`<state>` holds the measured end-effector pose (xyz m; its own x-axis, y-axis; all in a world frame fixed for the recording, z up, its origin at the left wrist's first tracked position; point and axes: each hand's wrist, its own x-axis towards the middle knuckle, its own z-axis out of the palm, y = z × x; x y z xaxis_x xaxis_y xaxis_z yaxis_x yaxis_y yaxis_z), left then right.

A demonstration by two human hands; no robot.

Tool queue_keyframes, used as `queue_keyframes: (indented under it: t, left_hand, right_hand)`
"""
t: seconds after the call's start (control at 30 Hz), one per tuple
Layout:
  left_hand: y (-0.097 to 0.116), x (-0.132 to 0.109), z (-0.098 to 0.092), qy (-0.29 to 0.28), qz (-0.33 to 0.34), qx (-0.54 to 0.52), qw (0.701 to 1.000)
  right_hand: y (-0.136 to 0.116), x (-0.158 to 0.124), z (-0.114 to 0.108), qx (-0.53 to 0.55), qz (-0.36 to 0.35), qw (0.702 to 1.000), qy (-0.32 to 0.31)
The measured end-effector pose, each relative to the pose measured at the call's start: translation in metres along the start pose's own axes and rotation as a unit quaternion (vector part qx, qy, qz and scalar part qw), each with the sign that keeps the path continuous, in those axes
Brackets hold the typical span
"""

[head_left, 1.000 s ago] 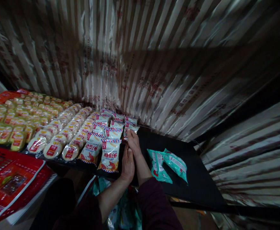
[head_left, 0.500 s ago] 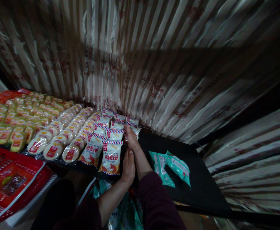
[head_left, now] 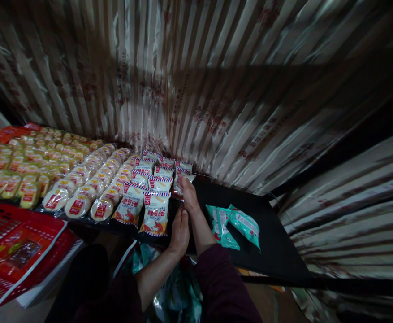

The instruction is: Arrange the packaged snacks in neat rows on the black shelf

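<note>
White snack bags with striped edges and red print stand in short rows on the black shelf; the front one (head_left: 155, 214) faces me. My left hand (head_left: 180, 231) is just right of that front bag, fingers stretched out and together. Ahead of it, my right hand (head_left: 188, 194) lies with extended fingers along the side of a snack bag (head_left: 179, 187) in the rightmost row, which it partly covers. The hands are close together, the left fingertips by the right wrist. I see no bag lifted in either hand.
Two teal bags (head_left: 221, 226) (head_left: 245, 224) lie on the black shelf (head_left: 277, 251) to the right. Round wrapped cakes (head_left: 77, 204) and yellow packets (head_left: 30, 194) fill the left. A red basket (head_left: 18, 264) is at lower left; more teal bags (head_left: 172, 287) sit below. A striped plastic curtain (head_left: 183, 67) hangs behind.
The view has shifted slightly, so the shelf and bags appear a little higher. Both hands keep nearly the same place beside the snack bags.
</note>
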<state>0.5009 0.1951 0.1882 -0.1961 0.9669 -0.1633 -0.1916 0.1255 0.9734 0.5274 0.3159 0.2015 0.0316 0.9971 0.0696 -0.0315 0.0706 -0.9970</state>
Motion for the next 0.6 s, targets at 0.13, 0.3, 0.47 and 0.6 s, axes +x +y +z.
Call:
queue_keyframes:
  t: [0.13, 0.3, 0.47, 0.6]
  left_hand:
    - [-0.001, -0.023, -0.008, -0.019, -0.001, 0.049, 0.999]
    - [-0.014, -0.060, -0.024, -0.060, 0.008, 0.154, 0.986]
    - [-0.035, -0.091, -0.045, -0.099, 0.001, 0.239, 0.966]
    - [-0.046, -0.108, -0.065, -0.121, 0.004, 0.355, 0.927]
  right_hand:
    - [-0.012, -0.028, -0.008, 0.051, 0.014, 0.998, 0.017]
    - [-0.020, -0.078, -0.015, 0.073, 0.018, 0.996, 0.040]
    - [-0.014, -0.139, -0.021, 0.052, 0.004, 0.997, 0.051]
    - [0.000, -0.190, -0.025, 0.044, 0.032, 0.996, 0.066]
